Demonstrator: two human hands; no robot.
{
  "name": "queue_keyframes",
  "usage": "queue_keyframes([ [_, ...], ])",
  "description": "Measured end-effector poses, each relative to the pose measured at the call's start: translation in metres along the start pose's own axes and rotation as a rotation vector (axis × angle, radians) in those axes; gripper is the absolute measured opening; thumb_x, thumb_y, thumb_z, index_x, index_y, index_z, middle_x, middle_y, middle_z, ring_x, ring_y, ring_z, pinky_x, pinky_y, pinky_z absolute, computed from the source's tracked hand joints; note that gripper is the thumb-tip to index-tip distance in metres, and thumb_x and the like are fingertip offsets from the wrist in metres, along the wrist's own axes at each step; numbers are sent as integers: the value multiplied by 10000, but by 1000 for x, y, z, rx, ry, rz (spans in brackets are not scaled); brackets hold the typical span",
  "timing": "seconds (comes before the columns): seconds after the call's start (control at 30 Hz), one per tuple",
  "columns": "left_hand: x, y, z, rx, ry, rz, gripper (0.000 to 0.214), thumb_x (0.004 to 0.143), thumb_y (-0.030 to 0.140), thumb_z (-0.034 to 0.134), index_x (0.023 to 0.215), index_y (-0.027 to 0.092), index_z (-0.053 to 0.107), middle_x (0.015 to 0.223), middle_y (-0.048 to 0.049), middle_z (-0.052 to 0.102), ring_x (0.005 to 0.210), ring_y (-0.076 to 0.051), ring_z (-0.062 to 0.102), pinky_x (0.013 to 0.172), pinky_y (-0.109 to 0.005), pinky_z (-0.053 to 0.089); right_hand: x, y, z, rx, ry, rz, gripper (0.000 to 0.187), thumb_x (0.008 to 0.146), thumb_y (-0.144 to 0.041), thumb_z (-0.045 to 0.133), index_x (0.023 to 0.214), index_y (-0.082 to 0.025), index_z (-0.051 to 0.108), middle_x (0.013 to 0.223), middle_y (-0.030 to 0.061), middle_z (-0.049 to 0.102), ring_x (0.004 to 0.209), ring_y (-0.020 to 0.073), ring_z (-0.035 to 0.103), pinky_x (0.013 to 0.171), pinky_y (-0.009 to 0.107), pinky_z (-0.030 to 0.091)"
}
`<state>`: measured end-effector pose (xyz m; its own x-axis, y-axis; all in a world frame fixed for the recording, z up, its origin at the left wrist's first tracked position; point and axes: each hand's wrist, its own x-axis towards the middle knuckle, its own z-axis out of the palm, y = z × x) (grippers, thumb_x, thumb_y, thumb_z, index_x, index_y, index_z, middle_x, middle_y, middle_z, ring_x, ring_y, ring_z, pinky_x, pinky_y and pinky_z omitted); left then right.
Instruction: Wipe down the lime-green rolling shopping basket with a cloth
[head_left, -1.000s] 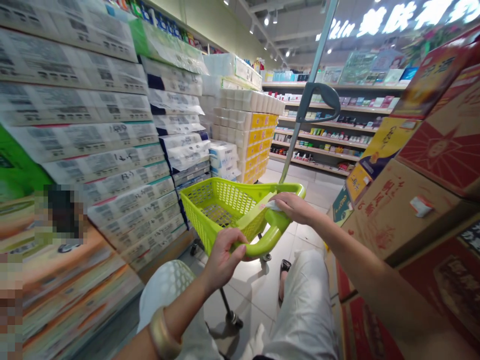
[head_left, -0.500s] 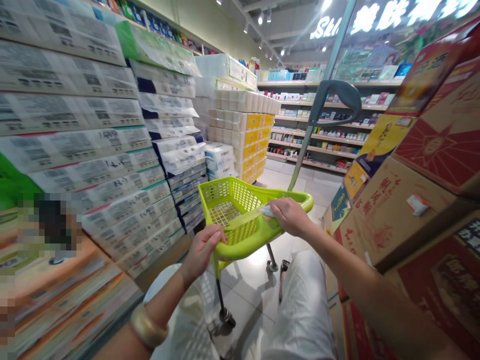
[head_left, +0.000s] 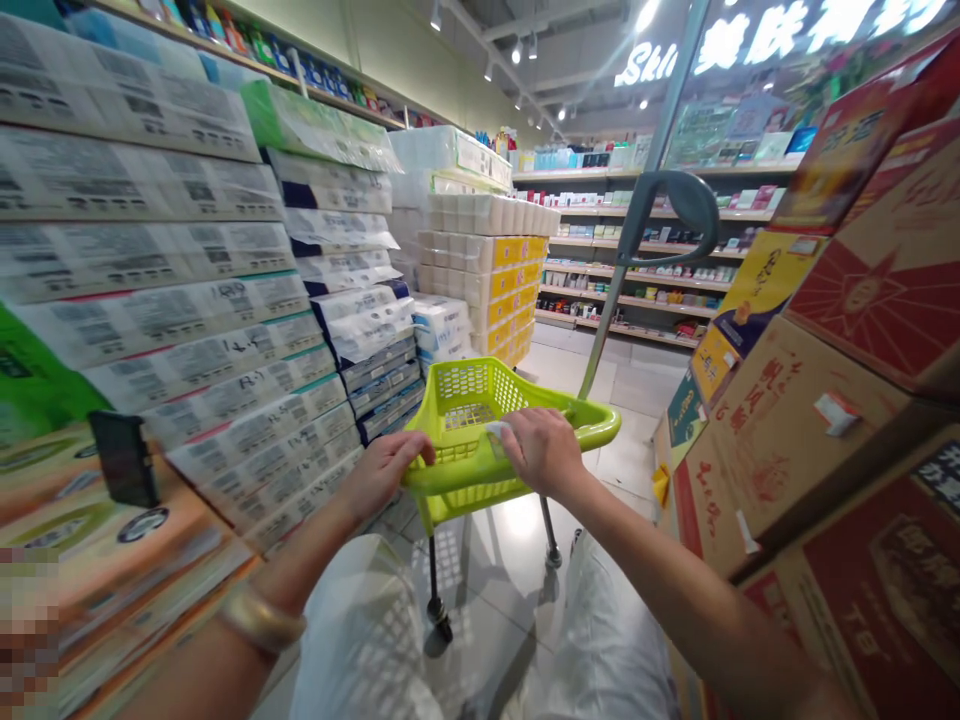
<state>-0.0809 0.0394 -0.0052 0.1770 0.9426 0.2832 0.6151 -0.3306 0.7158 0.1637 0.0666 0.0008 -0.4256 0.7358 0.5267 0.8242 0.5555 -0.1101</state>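
A lime-green shopping cart (head_left: 480, 470) with a perforated basket stands in front of me. Its grey pole slants up to a grey loop handle (head_left: 670, 218) on the far right side. My left hand (head_left: 394, 465) grips the near left corner of the rim, fingers curled over it. Pressed on the middle of the near rim is my right hand (head_left: 541, 448), closed over a small white tissue-like piece (head_left: 496, 430) that shows at its fingertips. Most of that piece is hidden under the fingers. The basket shows only its slatted floor.
Tall stacks of wrapped paper packs (head_left: 187, 260) line the left, with a dark phone-like object (head_left: 124, 458) standing on an orange pack. Cardboard cartons (head_left: 780, 440) crowd the right side. Product shelves (head_left: 600, 240) stand at the back beyond a tiled floor.
My right hand has slid left along the rim with the white piece. My left hand has moved slightly left and up. The cart has turned a little.
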Motion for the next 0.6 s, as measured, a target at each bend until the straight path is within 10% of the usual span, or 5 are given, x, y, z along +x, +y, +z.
queue_keyframes([
  [0.27, 13, 17, 8, 429, 49, -168, 566, 871, 479, 205, 705, 218, 678, 657, -27, 661, 674, -198, 594, 585, -279, 352, 8, -10, 9, 137, 7, -139, 266, 920, -343, 469, 1096, -197, 603, 1054, 70, 666, 991, 214, 577, 905, 359, 370],
  [0.6, 13, -1, 11, 275, 187, -99, 545, 896, 426, 177, 790, 198, 661, 770, -51, 716, 718, -187, 634, 676, -289, 441, 17, -63, 26, 211, -69, -392, 468, 899, -316, 490, 1323, -118, 470, 1260, 150, 591, 1157, 246, 536, 1017, 408, 382],
])
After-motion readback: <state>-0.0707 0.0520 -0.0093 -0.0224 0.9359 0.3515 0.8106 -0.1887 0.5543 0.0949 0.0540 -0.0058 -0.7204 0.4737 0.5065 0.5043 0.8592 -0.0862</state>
